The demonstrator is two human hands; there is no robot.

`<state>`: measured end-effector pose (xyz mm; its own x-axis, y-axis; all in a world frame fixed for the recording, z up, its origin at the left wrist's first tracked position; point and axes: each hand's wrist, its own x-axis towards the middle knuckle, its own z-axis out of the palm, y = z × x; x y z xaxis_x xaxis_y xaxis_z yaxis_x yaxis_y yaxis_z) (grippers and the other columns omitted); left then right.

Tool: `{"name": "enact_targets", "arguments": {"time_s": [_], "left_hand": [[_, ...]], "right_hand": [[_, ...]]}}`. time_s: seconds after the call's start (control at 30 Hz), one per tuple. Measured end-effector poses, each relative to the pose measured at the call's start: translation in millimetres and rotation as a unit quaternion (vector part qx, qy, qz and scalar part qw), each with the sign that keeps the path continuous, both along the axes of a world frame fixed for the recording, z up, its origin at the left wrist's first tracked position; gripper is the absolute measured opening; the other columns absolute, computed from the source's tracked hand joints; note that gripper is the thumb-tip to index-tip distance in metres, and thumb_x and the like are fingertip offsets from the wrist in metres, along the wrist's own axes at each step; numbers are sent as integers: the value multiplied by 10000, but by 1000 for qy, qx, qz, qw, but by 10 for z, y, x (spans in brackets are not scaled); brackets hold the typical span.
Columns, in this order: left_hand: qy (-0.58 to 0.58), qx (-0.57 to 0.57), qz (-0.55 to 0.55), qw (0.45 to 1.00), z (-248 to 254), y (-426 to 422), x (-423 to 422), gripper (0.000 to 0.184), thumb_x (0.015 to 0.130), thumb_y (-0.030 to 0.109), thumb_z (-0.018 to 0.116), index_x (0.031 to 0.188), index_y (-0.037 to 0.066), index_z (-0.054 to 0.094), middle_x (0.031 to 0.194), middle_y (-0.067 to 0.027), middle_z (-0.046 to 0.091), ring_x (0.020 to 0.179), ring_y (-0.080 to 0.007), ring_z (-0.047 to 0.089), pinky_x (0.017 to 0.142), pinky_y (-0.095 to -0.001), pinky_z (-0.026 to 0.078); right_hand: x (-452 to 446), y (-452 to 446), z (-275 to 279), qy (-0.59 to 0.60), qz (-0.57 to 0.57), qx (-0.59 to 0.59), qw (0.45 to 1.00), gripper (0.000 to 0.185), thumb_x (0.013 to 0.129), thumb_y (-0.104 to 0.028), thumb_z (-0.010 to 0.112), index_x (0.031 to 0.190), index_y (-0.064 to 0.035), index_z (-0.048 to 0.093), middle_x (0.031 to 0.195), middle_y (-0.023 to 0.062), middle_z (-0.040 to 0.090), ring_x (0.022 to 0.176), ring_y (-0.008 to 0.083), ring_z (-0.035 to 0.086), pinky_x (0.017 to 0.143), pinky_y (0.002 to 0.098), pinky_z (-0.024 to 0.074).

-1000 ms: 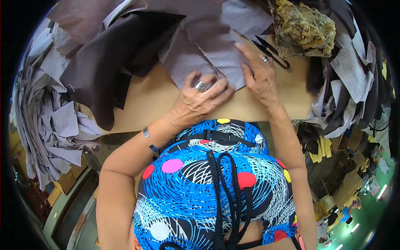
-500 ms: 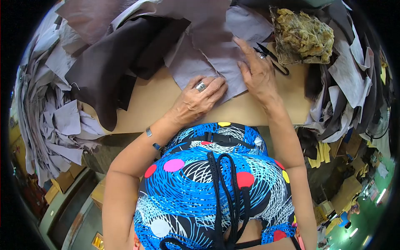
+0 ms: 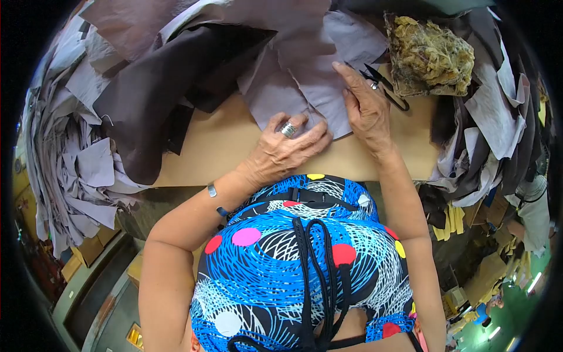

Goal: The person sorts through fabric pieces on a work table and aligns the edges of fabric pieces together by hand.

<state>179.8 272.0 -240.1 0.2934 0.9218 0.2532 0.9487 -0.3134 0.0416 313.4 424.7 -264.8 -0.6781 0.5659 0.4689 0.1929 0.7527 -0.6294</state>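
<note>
So, the pale grey-purple sheet is spread right under and between both hands, with a seam or fold line running up it from the left fingertips. It's pressed near its close edge by the bent fingers of the left hand, which has a chunky silver ring on; whether any of it is actually pinched can't be told. The right hand is laid along the sheet's right side, index finger stretched out, thumb spread apart. Black snips are partly covered by that hand's outer fingers, and whether they're gripped can't be told either. A plastic-wrapped yellowish bundle is parked just beyond the right hand. A big dark brown sheet is draped left of the left hand, and tan tabletop is seen between them.
</note>
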Motion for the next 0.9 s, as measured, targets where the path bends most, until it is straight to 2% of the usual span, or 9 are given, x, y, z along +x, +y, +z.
{"name": "enact_targets", "arguments": {"time_s": [0.17,0.33,0.43,0.53,0.63,0.73,0.77,0.9], "left_hand": [[-37,-21,13,999,-28,17,-36,398,749,195,511,1134,155,602,1208,-1,532,1006,-156,539,840,-348,428],[-51,-19,57,997,-83,28,-35,439,741,185,514,1169,123,593,1215,-16,535,1010,-157,539,860,-327,418],[-47,-15,38,998,-26,25,-17,422,748,178,507,1158,130,598,1206,-22,543,1003,-163,548,864,-324,421],[-51,-16,-17,998,17,33,-45,402,754,188,501,1140,135,602,1177,-26,554,993,-165,557,851,-329,435],[-102,-23,-36,994,11,44,-76,372,726,151,538,1089,105,604,1139,-48,560,981,-197,572,830,-340,459],[-183,25,18,983,-96,0,-104,364,677,93,583,1040,67,594,1114,-74,552,973,-234,578,812,-356,483],[-172,26,24,984,-103,-5,-122,374,632,43,607,1005,41,584,1090,-99,551,963,-263,582,811,-369,499],[-143,23,-3,989,-101,-11,-159,347,666,94,582,1009,44,590,1092,-92,553,983,-251,573,846,-367,494]], "right_hand": [[3,23,-33,-1,2,3,1000,555,775,32,546,1292,-159,485,1109,101,629,890,307,621,741,409,486],[-40,16,129,-57,-19,-20,998,544,775,21,548,1289,-144,483,1121,101,625,914,302,622,731,396,492],[-61,31,85,-51,-15,-17,998,534,777,19,546,1285,-133,485,1127,105,622,922,301,623,720,391,497],[-60,28,60,-47,-6,-5,999,527,781,20,541,1284,-126,484,1134,116,618,922,311,623,719,390,501],[-32,47,47,-36,10,-5,999,536,782,22,544,1293,-123,475,1134,134,615,926,320,621,731,388,501],[-12,29,130,-34,2,-42,999,557,779,22,558,1308,-124,462,1126,149,615,932,325,621,744,385,498],[-19,18,163,-36,-4,-60,998,565,778,21,563,1313,-124,457,1123,153,615,935,325,621,749,384,497],[-126,21,134,-23,-30,-41,998,587,773,31,568,1325,-127,447,1089,149,626,892,322,624,737,390,490]]}}
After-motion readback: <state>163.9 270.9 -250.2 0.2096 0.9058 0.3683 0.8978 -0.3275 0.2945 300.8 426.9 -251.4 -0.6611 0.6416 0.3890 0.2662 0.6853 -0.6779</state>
